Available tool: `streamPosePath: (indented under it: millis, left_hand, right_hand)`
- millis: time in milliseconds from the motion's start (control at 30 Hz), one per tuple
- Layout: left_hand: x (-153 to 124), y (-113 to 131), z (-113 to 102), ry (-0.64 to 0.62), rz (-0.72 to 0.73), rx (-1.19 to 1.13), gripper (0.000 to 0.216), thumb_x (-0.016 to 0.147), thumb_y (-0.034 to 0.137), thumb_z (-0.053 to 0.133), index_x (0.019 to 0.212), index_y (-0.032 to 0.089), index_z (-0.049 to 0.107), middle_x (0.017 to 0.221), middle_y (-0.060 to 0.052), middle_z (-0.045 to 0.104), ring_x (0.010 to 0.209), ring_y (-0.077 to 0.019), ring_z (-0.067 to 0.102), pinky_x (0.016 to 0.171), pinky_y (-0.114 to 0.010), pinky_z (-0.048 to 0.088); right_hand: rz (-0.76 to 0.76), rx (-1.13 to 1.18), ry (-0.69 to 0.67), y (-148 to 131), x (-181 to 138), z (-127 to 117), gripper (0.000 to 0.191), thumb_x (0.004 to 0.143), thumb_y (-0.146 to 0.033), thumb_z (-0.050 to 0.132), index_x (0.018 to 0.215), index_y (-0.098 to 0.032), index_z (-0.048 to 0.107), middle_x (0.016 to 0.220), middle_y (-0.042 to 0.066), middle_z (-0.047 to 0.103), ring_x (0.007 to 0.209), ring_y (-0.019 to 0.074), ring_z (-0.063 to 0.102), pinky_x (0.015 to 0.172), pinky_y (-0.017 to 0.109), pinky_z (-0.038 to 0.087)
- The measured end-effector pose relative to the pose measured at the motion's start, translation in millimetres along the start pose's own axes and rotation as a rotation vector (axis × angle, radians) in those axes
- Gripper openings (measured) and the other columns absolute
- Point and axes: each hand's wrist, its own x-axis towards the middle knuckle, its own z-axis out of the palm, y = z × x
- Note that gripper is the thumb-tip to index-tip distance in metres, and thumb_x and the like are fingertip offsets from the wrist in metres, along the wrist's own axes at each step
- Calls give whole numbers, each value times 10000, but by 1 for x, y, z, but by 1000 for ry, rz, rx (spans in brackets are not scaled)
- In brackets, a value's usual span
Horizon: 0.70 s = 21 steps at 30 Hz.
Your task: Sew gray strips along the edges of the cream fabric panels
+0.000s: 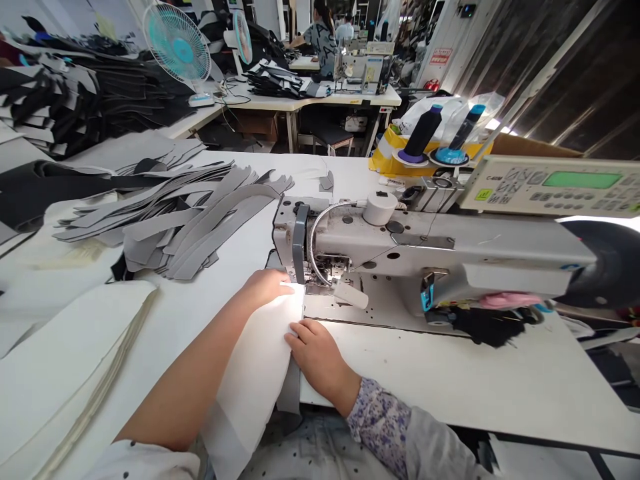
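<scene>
A long white fabric piece (255, 353) runs from my lap up to the needle area of a sewing machine (370, 237). Near the presser foot, my left hand (265, 288) lies flat on this piece with its fingers stretched toward the needle; the fingertips are partly hidden beside the machine head. Closer to my body, my right hand (317, 350) grips the right edge of the white piece between thumb and fingers. Under that edge a grey strip (289, 390) shows. A small lamp (350, 294) on a bent metal tube lights the stitching spot.
Grey cut strips (200, 220) lie heaped at the left, behind a stack of white pieces (75, 360). Thread cones (424, 133) and a control panel (555, 185) stand behind the machine. Farther back are a fan (177, 47) and a person (321, 43) at another table.
</scene>
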Motion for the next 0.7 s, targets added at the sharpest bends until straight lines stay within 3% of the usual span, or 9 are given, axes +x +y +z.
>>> streamPosePath:
  millis: [333, 700]
  left_hand:
    - [-1, 0, 0, 12, 5, -5, 322, 740, 487, 611, 956, 257, 673, 1082, -39, 692, 961, -256, 623, 784, -334, 461]
    - [0, -3, 3, 14, 21, 13, 320, 713, 485, 606, 920, 247, 660, 1046, -26, 695, 914, -249, 623, 726, -316, 451]
  right_hand:
    - [-3, -15, 5, 0, -2, 3, 179, 844, -29, 586, 937, -182, 603, 1075, 88, 633, 997, 229, 554, 863, 372, 490]
    - [-17, -7, -34, -1, -2, 2, 194, 844, -5, 578, 884, -194, 596, 1054, 65, 628, 983, 206, 559, 861, 343, 488]
